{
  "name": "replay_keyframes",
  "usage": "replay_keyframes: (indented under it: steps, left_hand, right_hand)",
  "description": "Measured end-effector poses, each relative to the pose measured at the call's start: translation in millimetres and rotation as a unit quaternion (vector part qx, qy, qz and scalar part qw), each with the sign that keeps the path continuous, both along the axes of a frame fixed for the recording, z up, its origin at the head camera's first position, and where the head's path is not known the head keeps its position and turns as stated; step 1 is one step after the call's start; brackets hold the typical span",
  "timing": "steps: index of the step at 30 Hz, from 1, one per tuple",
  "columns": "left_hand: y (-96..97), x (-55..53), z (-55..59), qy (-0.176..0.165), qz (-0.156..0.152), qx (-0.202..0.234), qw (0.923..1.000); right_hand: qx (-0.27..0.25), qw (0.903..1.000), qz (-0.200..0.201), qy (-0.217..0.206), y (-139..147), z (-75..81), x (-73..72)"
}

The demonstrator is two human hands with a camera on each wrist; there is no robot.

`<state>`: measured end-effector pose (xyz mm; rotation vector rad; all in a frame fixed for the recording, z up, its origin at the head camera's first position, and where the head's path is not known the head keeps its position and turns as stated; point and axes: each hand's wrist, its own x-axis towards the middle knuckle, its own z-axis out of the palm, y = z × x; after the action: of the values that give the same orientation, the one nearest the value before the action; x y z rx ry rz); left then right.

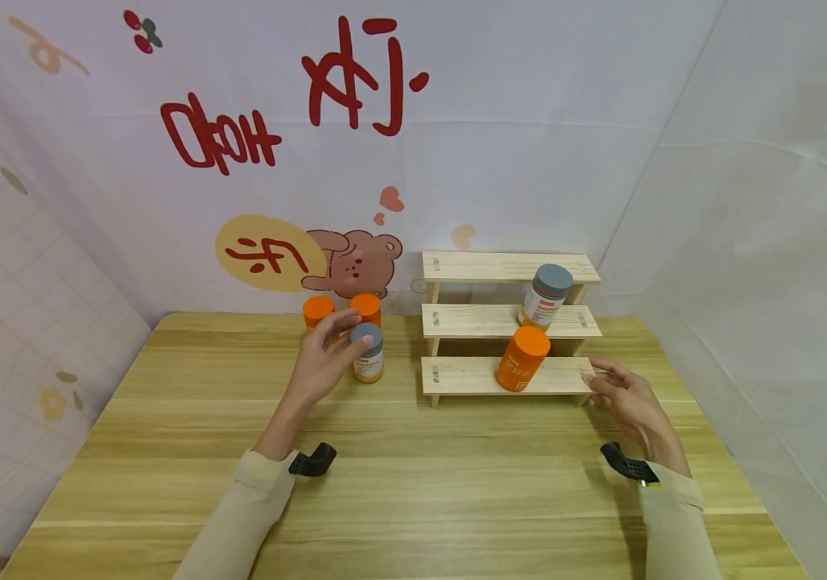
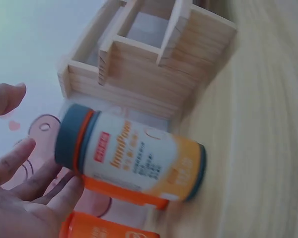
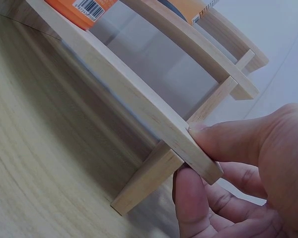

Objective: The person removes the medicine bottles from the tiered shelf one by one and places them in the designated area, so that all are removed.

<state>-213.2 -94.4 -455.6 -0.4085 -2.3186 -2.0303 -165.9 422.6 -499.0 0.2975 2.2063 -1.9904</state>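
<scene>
My left hand (image 1: 321, 360) is at a grey-lidded supplement bottle (image 1: 368, 354) standing on the table. In the left wrist view its thumb is apart from the bottle (image 2: 134, 153), and the fingers (image 2: 67, 196) extend beside the grey lid; whether they touch it I cannot tell. Two orange bottles, one with its orange lid (image 1: 319, 307) showing, stand behind. At the right, my right hand (image 1: 626, 395) pinches the end of the lowest board of a three-tier wooden shelf (image 1: 464, 375), thumb above and fingers below. That board bears an orange bottle (image 1: 523, 359).
On the shelf's middle tier stands another grey-lidded bottle (image 1: 546, 297). The wooden table (image 1: 413, 483) meets a printed white backdrop (image 1: 529, 161) behind the shelf, with pale side sheets at left and right.
</scene>
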Motion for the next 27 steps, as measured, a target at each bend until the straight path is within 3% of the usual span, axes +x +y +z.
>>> replay_keyframes:
  steps: [8, 16, 27]
  left_hand:
    - [11.5, -1.8, 19.3, 0.037, 0.006, 0.021, 0.9991]
    - [30.6, -3.2, 37.1, 0.043, -0.035, 0.056, 0.9969]
    - [62.5, -15.3, 35.4, 0.032, -0.086, 0.056, 0.9942]
  right_hand:
    - [0.022, 0.9997, 0.007, -0.009, -0.9, 1.3, -0.2]
    - [0.028, 0.9996, 0.005, -0.004, -0.7, 0.5, -0.2]
    - [0.029, 0.9995, 0.011, -0.005, -1.3, 1.1, 0.2]
